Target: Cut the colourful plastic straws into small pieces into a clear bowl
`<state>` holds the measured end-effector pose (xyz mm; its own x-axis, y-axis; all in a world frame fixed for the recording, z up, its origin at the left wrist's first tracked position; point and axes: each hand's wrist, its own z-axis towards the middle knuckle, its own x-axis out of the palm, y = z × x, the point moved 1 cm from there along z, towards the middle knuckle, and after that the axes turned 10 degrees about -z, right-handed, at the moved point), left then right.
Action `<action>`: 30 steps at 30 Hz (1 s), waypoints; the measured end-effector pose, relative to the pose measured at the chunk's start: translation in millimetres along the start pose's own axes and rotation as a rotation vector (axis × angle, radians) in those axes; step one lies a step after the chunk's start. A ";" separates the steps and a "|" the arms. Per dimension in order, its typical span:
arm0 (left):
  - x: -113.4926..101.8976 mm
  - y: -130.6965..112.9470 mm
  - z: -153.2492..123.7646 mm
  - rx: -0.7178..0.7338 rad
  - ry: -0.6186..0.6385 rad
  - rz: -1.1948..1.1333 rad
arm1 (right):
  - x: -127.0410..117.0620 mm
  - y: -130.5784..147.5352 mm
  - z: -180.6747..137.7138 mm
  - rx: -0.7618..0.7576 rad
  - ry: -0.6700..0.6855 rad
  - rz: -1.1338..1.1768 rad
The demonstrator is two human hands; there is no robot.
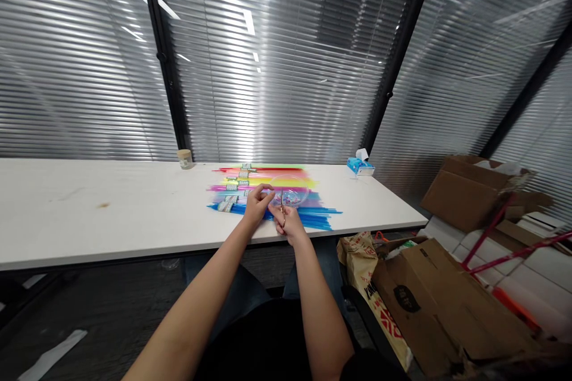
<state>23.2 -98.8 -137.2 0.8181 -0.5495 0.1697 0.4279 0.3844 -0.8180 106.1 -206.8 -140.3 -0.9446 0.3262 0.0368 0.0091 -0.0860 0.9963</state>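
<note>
My right hand (pixel 288 222) grips a small pair of scissors (pixel 282 209), its blades pointing away from me. Close beside it, my left hand (pixel 258 201) is pinched near the scissors; whatever lies between those fingertips is too small to make out. Just beyond both hands is a clear round bowl (pixel 305 197) with small coloured bits in it. Under and around the bowl lie bundles of thin coloured sticks: blue sticks (pixel 319 218) nearest me, then purple, pink, yellow sticks (pixel 257 181) and red sticks (pixel 272 169). Paper labels (pixel 227 203) wrap their left ends.
On the white table (pixel 134 208), a lidded jar (pixel 185 159) stands at the back left and a blue tissue pack (pixel 360 165) at the back right. Cardboard boxes (pixel 447 303) and a paper bag (pixel 364 262) crowd the floor to my right. Blinds line the back.
</note>
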 end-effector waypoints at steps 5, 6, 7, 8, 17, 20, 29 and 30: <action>0.4 -1.0 0.6 0.029 -0.007 0.033 | 0.4 -1.0 0.2 0.000 -0.002 0.003; 0.4 -1.0 0.9 0.034 -0.009 0.038 | 0.4 -1.0 0.1 -0.001 -0.002 0.004; 0.4 -0.8 1.2 0.038 -0.012 0.041 | 0.4 -1.0 0.0 -0.001 -0.002 0.006; 0.5 -0.5 1.4 0.041 -0.014 0.043 | 0.3 -0.9 -0.1 -0.003 -0.002 0.008; -0.3 0.8 1.8 0.061 -0.030 0.050 | -0.2 -1.4 0.8 -0.013 -0.005 0.019; -0.5 1.6 2.2 0.066 -0.034 0.053 | -0.3 -1.6 0.6 -0.019 -0.007 0.017; -1.1 3.6 3.0 0.064 -0.037 0.043 | -1.5 -2.1 1.1 -0.021 0.008 -0.003; -1.1 3.6 3.1 0.062 -0.037 0.040 | -1.5 -2.0 1.1 -0.021 0.011 -0.005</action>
<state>25.1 -94.5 -138.6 0.8480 -0.5056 0.1589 0.4170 0.4514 -0.7889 107.9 -206.0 -142.3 -0.9481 0.3165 0.0311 -0.0020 -0.1040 0.9946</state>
